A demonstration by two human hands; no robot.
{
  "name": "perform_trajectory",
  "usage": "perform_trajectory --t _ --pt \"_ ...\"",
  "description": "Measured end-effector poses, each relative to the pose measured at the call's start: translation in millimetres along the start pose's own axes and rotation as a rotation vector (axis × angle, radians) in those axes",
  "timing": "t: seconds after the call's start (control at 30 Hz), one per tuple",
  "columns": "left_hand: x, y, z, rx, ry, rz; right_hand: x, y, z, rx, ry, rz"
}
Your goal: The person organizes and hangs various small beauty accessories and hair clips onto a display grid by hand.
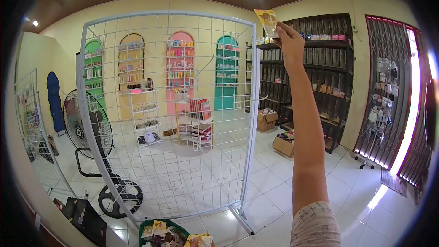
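My right hand (290, 40) is raised high at the end of an outstretched arm, beside the top right corner of the white wire grid rack (254, 64). Between its thumb and fingers it pinches a small packet (266, 18) with a yellow top and a clear lower part. At the bottom edge, just a bit of my left hand (194, 243) shows, gripping yellow packets (204, 239). Beside it stands a green-rimmed basket (145, 223) with more yellow-topped packets (159, 227) and dark items in it.
A standing fan (87, 123) with a round black base is left of the rack. Behind the grid are a small white shelf (146, 110) and coloured arched wall shelves (180, 64). Dark shelving (329, 64) and cardboard boxes (267, 121) are at right. A black case (84, 219) lies at lower left.
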State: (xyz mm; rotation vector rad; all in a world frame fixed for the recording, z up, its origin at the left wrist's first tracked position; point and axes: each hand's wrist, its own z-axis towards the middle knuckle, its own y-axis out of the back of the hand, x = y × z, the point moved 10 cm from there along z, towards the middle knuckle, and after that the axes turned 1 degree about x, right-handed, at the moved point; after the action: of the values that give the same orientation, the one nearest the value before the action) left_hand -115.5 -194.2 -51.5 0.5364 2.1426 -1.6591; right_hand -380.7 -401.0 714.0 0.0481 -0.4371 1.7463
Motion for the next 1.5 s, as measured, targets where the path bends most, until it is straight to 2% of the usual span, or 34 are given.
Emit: perform_trajectory --t 0.1,0.2,0.23,0.33,0.37,0.4,0.43,0.47,0.5,0.53,0.57,0.6,0.67,0.73,0.77,0.8,0.87,0.97,1.07,1.1,1.2,1.23,1.33,1.43,1.5 --pt "-4.8 -5.3 1.7 -0.008 -0.011 0.018 -6.2 -0.6 -1.5 -0.017 -0.056 -0.05" --pt "-10.2 -10.2 6.6 -0.005 -0.03 0.041 -25.8 -13.7 4.7 0.056 -0.056 -0.184" --pt "-12.7 -12.7 9.3 0.0 -0.042 0.048 -53.8 -16.2 8.6 0.1 -0.151 -0.15" --pt "-27.6 -21.2 15.7 0.014 -0.101 0.08 -83.1 -16.0 -15.3 0.083 -0.344 -0.355" --pt "-34.7 -24.2 20.3 0.007 -0.129 0.098 -91.1 -12.8 -1.5 0.146 -0.006 -0.6" --pt "-45.3 -29.1 17.2 -0.123 -0.175 0.12 -60.8 -5.8 -12.0 0.065 0.114 -0.719" --pt "-52.3 -45.5 10.4 -0.057 -0.172 0.108 -39.9 -3.2 -35.0 0.015 0.203 -0.83" --pt "-62.9 -61.9 4.2 -0.011 -0.168 0.08 -17.9 -1.6 -61.8 -0.014 0.332 -0.693" --pt "-66.3 -52.6 7.3 -0.051 -0.181 0.138 23.5 -11.5 -112.5 -0.106 0.29 -0.508" --pt "-79.9 -81.2 -11.5 -0.055 -0.19 0.156 36.0 -19.1 -148.1 -0.062 0.414 -0.35" --pt "-88.6 -87.1 -10.1 0.084 -0.327 0.208 39.1 -36.3 -189.2 0.033 0.356 -0.195" --pt "-84.2 -84.1 -22.9 0.091 -0.287 0.164 40.8 -47.4 -233.9 0.11 0.284 -0.038" --pt "-66.0 -52.4 -36.8 0.015 -0.237 0.193 17.4 -91.0 -333.2 0.465 0.252 -0.168" --pt "-52.0 -35.3 -63.6 -0.099 -0.096 0.363 -1.8 -147.2 -439.4 0.875 0.171 -0.267" --pt "-47.0 -27.5 -77.5 -0.163 -0.046 0.397 -14.9 -166.8 -484.5 1.029 0.082 -0.167" --pt "-41.8 -19.8 -88.2 -0.149 -0.042 0.391 -47.8 -177.1 -528.6 1.074 -0.215 -0.071" --pt "-28.0 -9.2 -97.8 -0.087 -0.047 0.392 -112.6 -188.6 -618.0 1.127 -0.592 0.01" --pt "-15.9 -4.4 -111.8 -0.046 -0.01 0.332 -117.2 -213.4 -637.4 0.957 -0.368 -0.038" --pt "-18.3 -8.4 -120.4 -0.03 0.038 0.223 -74.3 -220.2 -592.2 0.657 -0.152 -0.265" --pt "-16.4 -5.3 -121.1 -0.019 0.053 0.2 -76.2 -213.4 -586.0 0.533 -0.244 -0.244" --pt "-16.8 4.3 -123.7 -0.013 0.076 0.249 -82.9 -213.5 -626.5 0.665 -0.289 -0.183" --pt "-16.7 6.8 -123.9 -0.012 0.083 0.285 -89.2 -227.9 -661.2 0.89 -0.319 -0.034" --pt "-11.9 7.8 -125.3 0.014 0.117 0.289 -125.1 -245.5 -751.6 1.218 -0.332 -0.129" --pt "-16.6 8.4 -126.5 0.02 0.126 0.317 -158.8 -252.3 -799.1 1.288 -0.332 -0.23" --pt "-22.3 15.9 -126.9 0.001 0.129 0.324 -178.4 -259.9 -826.0 1.471 -0.442 -0.331"
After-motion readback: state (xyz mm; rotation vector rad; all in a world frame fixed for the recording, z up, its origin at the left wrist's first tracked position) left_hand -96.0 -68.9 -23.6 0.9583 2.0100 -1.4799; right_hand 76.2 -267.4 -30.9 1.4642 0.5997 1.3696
